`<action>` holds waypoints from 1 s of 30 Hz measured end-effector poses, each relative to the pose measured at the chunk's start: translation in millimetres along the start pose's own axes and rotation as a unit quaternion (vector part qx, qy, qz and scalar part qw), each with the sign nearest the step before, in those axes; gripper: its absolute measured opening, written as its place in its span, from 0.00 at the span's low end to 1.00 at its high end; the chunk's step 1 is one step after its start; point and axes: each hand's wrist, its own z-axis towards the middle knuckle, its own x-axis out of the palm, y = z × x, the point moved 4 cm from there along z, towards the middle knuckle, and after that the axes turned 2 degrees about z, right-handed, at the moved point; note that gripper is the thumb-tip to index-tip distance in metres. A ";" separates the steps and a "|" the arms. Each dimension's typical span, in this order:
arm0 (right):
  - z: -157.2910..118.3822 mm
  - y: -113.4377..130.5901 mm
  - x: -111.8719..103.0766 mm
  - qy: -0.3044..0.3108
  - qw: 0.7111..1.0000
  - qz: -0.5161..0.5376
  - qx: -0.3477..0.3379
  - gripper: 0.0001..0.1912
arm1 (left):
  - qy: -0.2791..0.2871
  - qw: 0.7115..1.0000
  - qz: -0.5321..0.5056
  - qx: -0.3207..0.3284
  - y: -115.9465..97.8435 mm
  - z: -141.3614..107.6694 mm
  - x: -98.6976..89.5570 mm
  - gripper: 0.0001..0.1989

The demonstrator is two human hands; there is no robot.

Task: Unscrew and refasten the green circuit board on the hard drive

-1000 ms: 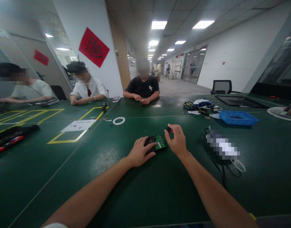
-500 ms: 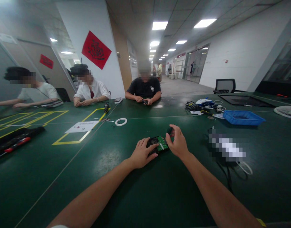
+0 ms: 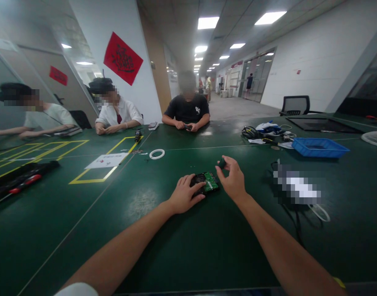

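Note:
A black hard drive with a green circuit board [image 3: 210, 183] lies on the green table [image 3: 164, 255], board side up. Over its left part rests my left hand [image 3: 185, 195], its fingers spread and its thumb along the near edge, holding the drive against the table. Just right of the drive is my right hand [image 3: 234, 180], raised a little. It pinches a small dark object [image 3: 221, 163] between thumb and fingertips; what the object is cannot be made out.
To the right are a blue tray [image 3: 320, 149], a blurred item with cables, and a pile of cables [image 3: 251, 132]. A white ring [image 3: 157, 154], a paper sheet [image 3: 106, 160] and a black case [image 3: 25, 176] lie left. Three people sit across the table.
My right hand has moved slightly right with the small dark object, a little farther from the drive. The left hand stays on the drive. The view has tilted slightly.

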 end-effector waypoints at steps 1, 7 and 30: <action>0.4 -0.2 -0.7 0.001 1.000 -0.006 0.001 0.22 | -0.001 1.000 -0.001 0.000 0.1 -0.1 -0.2 0.28; 5.5 8.0 -7.9 0.024 0.999 -0.046 -0.004 0.18 | 0.001 1.000 0.000 -0.001 0.7 -0.7 -0.5 0.28; 2.2 6.0 -6.9 0.012 0.999 -0.028 0.035 0.22 | -0.002 1.000 -0.002 0.004 -0.2 -0.1 -0.3 0.27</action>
